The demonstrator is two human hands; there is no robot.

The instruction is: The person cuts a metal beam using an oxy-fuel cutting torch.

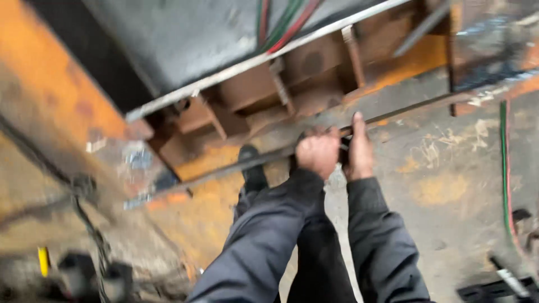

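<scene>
Mid-frame, both fists clamp the long steel bar (224, 168): left hand (318, 151) curled tight, right hand (358, 150) wrapped beside it. Lifting stage, I'd judge; next needs a steady, level pull.

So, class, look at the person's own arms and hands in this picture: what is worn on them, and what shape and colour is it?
Both arms wear long, loose dark grey sleeves of plain cloth, creased along their length and ending at the wrists. The left hand and right hand are bare: no gloves. The picture is too blurred to show a watch, rings or any marks on the cloth.
</scene>
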